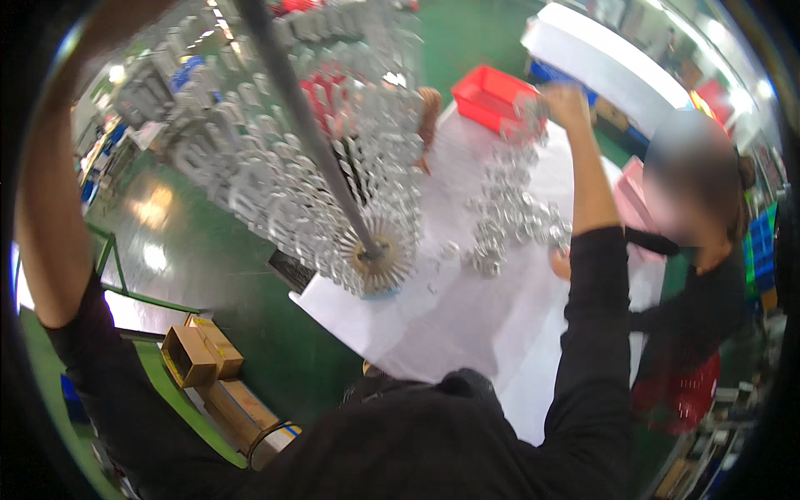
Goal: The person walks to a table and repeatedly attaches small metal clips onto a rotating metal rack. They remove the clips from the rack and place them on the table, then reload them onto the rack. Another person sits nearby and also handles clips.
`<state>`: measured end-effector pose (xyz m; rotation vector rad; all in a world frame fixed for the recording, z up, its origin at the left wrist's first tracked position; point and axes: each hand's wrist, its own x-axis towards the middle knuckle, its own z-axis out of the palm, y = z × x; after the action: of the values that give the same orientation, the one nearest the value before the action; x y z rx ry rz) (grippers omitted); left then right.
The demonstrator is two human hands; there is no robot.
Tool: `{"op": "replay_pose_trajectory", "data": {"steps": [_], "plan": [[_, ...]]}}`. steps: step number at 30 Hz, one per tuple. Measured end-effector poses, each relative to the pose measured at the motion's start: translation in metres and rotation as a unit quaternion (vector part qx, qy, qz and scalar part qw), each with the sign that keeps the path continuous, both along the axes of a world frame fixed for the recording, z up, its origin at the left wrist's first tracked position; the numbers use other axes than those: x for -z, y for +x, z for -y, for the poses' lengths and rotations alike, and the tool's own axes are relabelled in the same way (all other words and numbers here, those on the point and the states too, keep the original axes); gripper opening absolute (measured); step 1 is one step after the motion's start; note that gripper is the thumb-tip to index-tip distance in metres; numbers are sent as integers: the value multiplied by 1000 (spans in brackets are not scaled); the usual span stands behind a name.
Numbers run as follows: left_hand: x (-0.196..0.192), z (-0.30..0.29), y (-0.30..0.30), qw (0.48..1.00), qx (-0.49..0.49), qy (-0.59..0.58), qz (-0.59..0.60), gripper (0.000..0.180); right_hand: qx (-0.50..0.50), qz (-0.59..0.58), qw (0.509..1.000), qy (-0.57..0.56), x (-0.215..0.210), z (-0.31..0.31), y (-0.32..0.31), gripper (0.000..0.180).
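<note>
My right hand (567, 106) is raised over the far side of the white-covered table (417, 333), fingers closed on a cluster of shiny ring-like pieces (527, 123) beside a red bin (492, 100). My left arm reaches up along the left edge; the left hand (112, 21) is blurred at the top, its fingers unclear. In front of me stands a rack with a grey pole (312, 129), hung all round with rows of shiny silver pieces (242, 179). A round finned base (375, 254) shows at the pole's lower end. Loose shiny pieces (504, 221) lie heaped on the table.
A co-worker (692, 275) in dark clothes sits at the right by a pink bin (635, 196), one hand (562, 263) near the heap. Another person's arm (427, 125) shows behind the rack. Cardboard boxes (200, 354) stand at lower left on the green floor.
</note>
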<state>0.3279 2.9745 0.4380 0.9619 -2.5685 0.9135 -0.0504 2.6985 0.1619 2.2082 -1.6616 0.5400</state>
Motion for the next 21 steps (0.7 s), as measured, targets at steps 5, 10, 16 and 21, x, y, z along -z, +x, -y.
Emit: {"op": "replay_pose_trajectory", "data": {"steps": [5, 10, 16, 21], "plan": [[-19, -26, 15, 987, -120, 103, -29, 40, 192, 95, 975, 57, 129, -32, 51, 32], [-29, -26, 1, 971, -83, 220, -34, 46, 199, 113, 972, 57, 112, -52, 52, 29], [-22, -3, 8, 985, -97, 138, 41, 51, -229, 459, 844, -155, -132, -173, 163, 24], [-30, -26, -13, 974, -114, 194, 4, 46, -309, 387, 860, -126, -189, -220, 211, 21]]}}
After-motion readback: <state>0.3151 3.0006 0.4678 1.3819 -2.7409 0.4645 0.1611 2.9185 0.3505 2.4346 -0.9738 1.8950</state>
